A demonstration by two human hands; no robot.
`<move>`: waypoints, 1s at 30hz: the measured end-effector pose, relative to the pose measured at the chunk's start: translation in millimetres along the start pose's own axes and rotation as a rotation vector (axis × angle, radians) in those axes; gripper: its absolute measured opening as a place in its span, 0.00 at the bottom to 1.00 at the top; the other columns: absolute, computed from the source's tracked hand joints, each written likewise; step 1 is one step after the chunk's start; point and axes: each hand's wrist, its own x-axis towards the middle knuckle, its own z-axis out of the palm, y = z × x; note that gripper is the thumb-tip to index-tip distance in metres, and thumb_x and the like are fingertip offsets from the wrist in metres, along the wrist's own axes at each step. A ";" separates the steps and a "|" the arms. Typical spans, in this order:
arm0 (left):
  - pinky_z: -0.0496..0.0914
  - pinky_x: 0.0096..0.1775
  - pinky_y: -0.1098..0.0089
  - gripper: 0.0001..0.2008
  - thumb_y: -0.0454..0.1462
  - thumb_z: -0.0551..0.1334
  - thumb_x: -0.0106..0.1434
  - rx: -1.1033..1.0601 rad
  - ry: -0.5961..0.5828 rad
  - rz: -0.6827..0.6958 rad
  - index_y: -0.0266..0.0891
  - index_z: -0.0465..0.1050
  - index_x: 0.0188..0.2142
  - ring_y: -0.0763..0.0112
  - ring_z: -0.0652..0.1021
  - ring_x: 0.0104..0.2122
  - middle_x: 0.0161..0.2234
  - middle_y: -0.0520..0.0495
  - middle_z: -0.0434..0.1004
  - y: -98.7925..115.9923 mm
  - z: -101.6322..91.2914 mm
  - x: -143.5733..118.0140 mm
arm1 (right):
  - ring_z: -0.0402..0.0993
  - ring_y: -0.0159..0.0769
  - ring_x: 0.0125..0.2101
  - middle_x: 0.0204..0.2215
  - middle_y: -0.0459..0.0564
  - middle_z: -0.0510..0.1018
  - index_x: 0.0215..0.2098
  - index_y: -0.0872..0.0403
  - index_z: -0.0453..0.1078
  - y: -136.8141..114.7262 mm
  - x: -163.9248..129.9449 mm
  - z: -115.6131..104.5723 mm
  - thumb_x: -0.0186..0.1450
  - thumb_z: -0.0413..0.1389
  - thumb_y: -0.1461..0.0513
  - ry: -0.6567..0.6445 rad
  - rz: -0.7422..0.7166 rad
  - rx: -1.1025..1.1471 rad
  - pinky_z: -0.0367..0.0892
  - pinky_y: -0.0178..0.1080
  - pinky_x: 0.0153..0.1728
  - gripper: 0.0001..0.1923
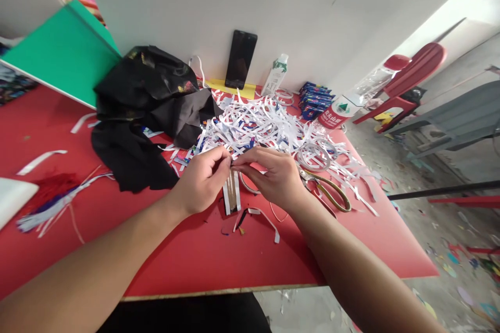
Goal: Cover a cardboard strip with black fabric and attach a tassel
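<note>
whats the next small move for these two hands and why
Probably ease the right hand slightly aside: its fingertips meet those of the left hand by the brown-and-white strip's far end, so the small dark piece pinched there hardly shows.

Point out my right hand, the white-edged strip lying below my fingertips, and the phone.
Right hand point(278, 173): head view, on the back of the hand.
White-edged strip point(233, 193): head view, on its brown middle.
Phone point(241, 60): head view, on its dark face.
</note>
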 end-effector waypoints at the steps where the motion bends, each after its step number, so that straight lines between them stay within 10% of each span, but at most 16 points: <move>1: 0.61 0.32 0.66 0.13 0.40 0.55 0.75 0.001 0.000 0.006 0.42 0.68 0.33 0.69 0.65 0.27 0.26 0.54 0.63 0.2 -0.1 -0.2 | 0.83 0.32 0.32 0.32 0.46 0.86 0.40 0.49 0.83 0.1 -0.1 0.2 0.75 0.61 0.63 0.004 -0.002 -0.003 0.78 0.35 0.36 0.08; 30: 0.60 0.30 0.68 0.12 0.37 0.58 0.72 -0.074 0.090 -0.007 0.41 0.68 0.29 0.71 0.64 0.26 0.24 0.55 0.63 1.3 3.1 1.8 | 0.79 0.34 0.37 0.36 0.47 0.81 0.40 0.50 0.70 4.2 -4.2 9.1 0.77 0.58 0.65 -0.021 -0.019 -0.025 0.75 0.37 0.41 0.06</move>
